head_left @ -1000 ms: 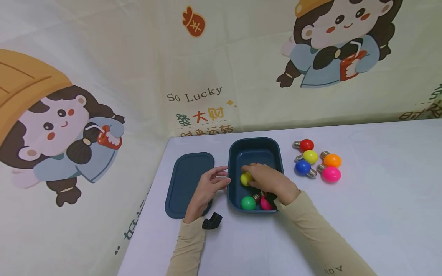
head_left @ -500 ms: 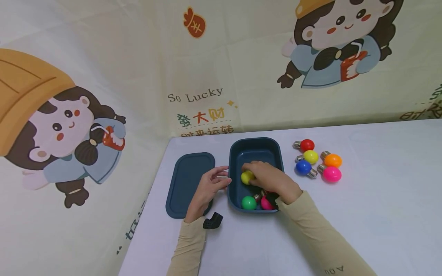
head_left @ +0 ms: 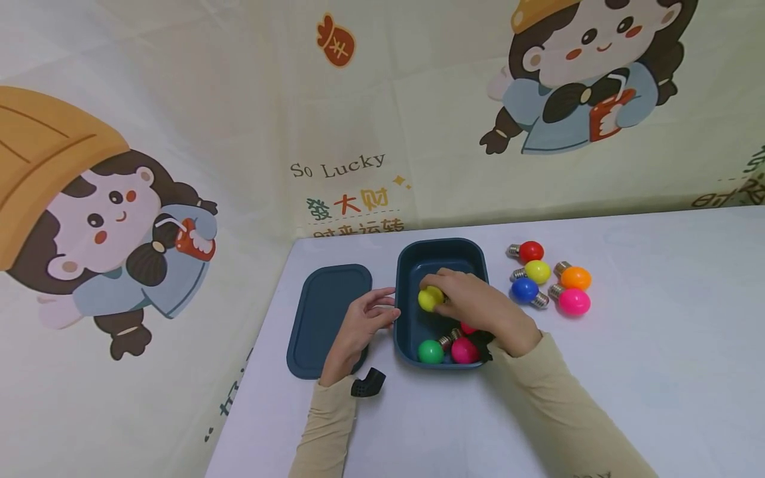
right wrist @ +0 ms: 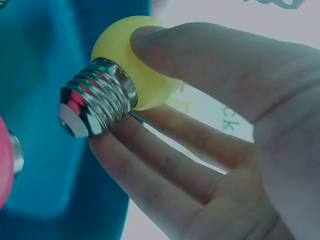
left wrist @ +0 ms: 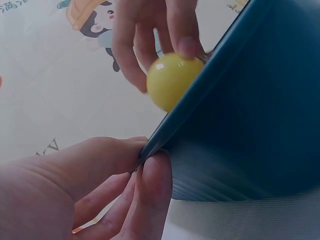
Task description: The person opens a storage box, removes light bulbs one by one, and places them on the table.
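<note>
A deep blue box stands on the table. Its left rim is pinched between the thumb and index finger of my left hand, as the left wrist view shows up close. Over the box, my right hand holds a yellow light bulb by its round globe. That bulb's metal screw base points down into the box in the right wrist view. At the near end of the box lie a green bulb and a pink bulb, with another reddish-pink bulb partly hidden by my right hand.
Right of the box lie a red bulb, a second yellow bulb, a blue bulb, an orange bulb and another pink bulb. The flat blue lid rests on the left, partly under my left forearm.
My right hand has risen slightly and shifted right, lifting the yellow bulb a little from lower in the box. More of the pink bulbs shows beneath the wrist. My left hand stays put.
</note>
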{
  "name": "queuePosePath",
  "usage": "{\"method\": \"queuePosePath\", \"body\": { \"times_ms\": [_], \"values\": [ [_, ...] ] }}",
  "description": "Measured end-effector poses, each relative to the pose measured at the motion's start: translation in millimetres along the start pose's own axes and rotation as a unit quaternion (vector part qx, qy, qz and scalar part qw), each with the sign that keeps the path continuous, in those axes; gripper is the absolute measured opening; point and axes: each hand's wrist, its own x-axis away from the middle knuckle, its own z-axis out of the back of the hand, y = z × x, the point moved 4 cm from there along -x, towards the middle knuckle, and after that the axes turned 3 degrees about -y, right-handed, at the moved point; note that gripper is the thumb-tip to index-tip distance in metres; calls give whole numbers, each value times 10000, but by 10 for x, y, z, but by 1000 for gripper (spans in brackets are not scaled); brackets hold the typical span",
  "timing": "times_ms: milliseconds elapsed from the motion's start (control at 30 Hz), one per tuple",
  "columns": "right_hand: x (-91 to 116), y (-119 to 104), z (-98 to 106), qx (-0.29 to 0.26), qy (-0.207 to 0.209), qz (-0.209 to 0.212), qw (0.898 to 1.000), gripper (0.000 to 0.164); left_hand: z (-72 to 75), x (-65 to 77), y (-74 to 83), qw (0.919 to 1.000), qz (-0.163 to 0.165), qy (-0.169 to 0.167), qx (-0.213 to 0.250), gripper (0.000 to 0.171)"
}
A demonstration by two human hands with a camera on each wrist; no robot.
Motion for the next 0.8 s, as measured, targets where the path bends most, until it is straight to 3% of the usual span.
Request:
{"method": "queuePosePath", "body": {
  "times_ms": [633,800],
  "values": [
    [286,-17,287,-4,345,-96,9994,42,2,-26,-11,9999,94,13,45,52],
    [389,13,380,137,516,-88,9985,42,-9,3,54,9999,144,-60,43,52]
  ]
}}
